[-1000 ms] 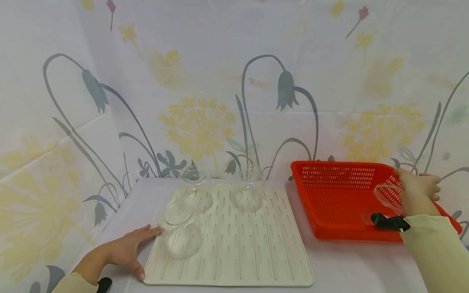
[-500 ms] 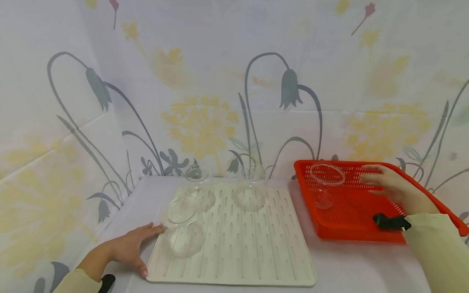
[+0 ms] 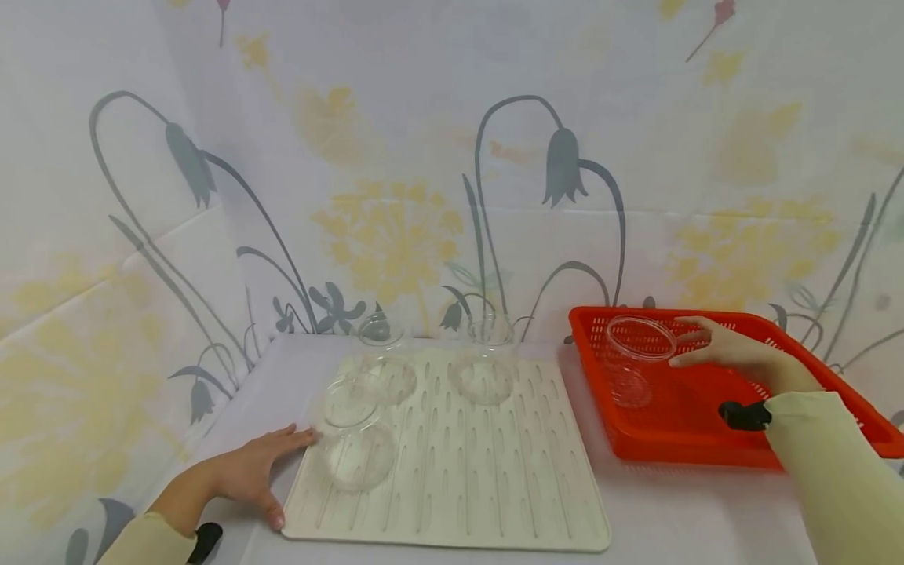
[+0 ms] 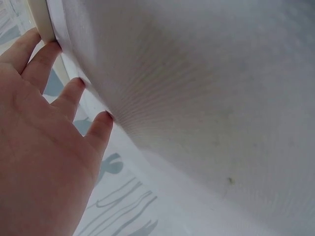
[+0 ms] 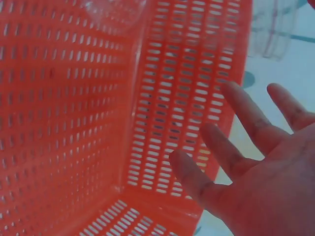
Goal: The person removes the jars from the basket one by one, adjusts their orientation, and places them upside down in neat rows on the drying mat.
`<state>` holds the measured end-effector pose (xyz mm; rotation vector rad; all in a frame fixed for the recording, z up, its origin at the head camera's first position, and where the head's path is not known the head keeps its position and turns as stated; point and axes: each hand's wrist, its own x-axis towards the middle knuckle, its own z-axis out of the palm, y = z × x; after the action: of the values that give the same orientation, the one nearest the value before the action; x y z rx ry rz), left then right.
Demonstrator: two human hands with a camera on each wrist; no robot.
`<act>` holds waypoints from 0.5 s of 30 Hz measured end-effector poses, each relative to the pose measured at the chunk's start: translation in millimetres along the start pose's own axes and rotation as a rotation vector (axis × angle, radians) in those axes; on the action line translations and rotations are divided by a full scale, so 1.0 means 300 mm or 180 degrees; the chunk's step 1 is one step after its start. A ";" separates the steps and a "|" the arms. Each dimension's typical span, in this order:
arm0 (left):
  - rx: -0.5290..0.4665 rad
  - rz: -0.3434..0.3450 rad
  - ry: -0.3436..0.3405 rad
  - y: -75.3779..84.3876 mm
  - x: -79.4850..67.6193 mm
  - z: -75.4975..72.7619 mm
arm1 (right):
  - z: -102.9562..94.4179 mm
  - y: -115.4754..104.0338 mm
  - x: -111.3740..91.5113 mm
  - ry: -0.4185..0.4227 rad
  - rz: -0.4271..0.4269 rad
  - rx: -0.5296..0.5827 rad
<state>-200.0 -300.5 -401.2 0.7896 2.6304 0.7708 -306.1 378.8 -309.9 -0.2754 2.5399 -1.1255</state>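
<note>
A clear see-through container [image 3: 628, 384] with a round rim stands in the left part of the red basket [image 3: 678, 447]. My right hand [image 3: 741, 355] reaches in over the basket with its fingers extended, fingertips right at that container's rim. In the right wrist view the fingers [image 5: 236, 147] are spread and nothing lies in the palm. My left hand [image 3: 247, 475] is spread at the left edge of the cream ridged mat [image 3: 494, 486], thumb and fingertips touching the edge. Beside its fingertips a clear container [image 3: 356, 463] stands on the mat.
Two more clear containers, one at the back left [image 3: 387, 380] and one at the back middle [image 3: 483, 380], stand on the mat. A flowered cloth [image 3: 452, 157] hangs behind. White cloth [image 3: 664, 510] covers the table.
The clear container in the basket has gone from the right end to the left part. My right hand came off it, then moved left up to its rim. My left hand stays put.
</note>
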 end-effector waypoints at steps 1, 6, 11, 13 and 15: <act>-0.0011 -0.0008 -0.0005 0.000 -0.001 0.000 | 0.006 -0.002 0.005 -0.0044 0.0044 0.0007; 0.0014 0.0035 0.0001 0.001 -0.003 -0.001 | 0.028 -0.003 0.034 -0.0168 0.0082 0.0024; 0.0048 0.0065 0.0019 0.001 -0.001 -0.002 | 0.050 0.001 0.060 -0.0143 0.0094 0.0040; 0.0041 0.0069 0.0013 0.002 -0.001 -0.003 | 0.057 0.000 0.070 -0.0119 0.0090 0.0022; 0.0021 0.0059 0.0004 0.005 -0.002 -0.003 | 0.062 -0.001 0.079 -0.0079 0.0078 -0.0012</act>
<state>-199.2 -300.1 -399.4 0.8166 2.6317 0.7682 -320.7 358.6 -326.9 -0.2571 2.5170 -1.1018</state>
